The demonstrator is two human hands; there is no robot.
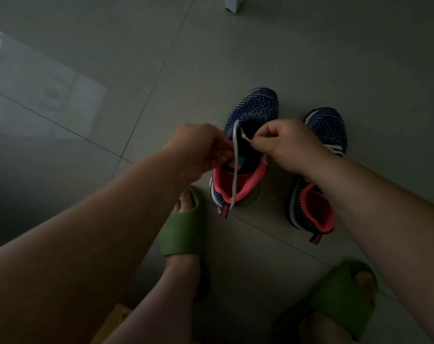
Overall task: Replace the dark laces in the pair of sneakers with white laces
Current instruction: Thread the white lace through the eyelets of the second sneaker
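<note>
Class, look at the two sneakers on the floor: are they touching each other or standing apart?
Apart. The head view shows a bare strip of tiled floor between the left sneaker and the right sneaker along their whole length.

Looks like a home, dim indoor room. Large glossy grey floor tiles (pixel 235 58) are running across the whole view, with window light reflecting off them at far left. Person is wearing green house slippers (pixel 183 232) on bare feet. Pair of sneakers (pixel 253 108) is sitting directly on the floor. White furniture leg or box corner (pixel 233 4) is showing at top edge, cannot tell which.
</note>
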